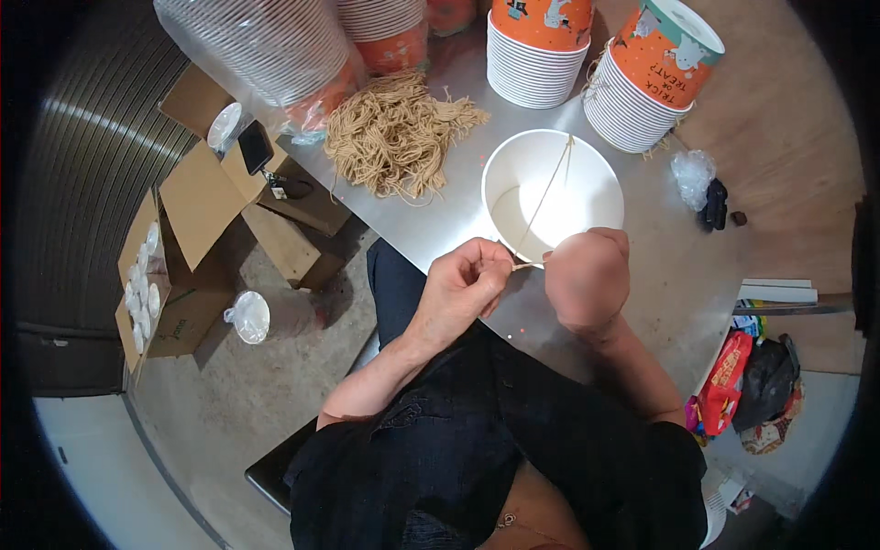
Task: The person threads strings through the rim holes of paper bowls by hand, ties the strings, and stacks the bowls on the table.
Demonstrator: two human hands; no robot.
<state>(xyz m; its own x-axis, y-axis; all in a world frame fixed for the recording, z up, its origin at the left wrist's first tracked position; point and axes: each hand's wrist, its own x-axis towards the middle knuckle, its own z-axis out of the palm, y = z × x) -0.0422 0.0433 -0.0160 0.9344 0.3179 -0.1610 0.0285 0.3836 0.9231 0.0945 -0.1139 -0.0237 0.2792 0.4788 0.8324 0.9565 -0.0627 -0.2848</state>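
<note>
A white paper bucket (598, 194) stands on the metal table in front of me, its open mouth facing up. A thin tan cord (544, 198) runs across the opening from a hole at the far rim to the near rim. My left hand (466, 282) pinches the cord's end between thumb and fingers, just left of the near rim. Beside it my right hand (587, 282) is blurred but curled into a fist at the near rim, with the short stretch of cord leading into it. The fingertips of this hand are hidden.
A tan cord pile (394, 133) lies left of the bucket. Behind stand orange-and-white bucket stacks (539, 60) (642, 78) and a plastic-wrapped stack (275, 55). A clear plastic bag (693, 177) lies right. Left on the floor is an open cardboard box (188, 321); filled bags (733, 380) sit lower right.
</note>
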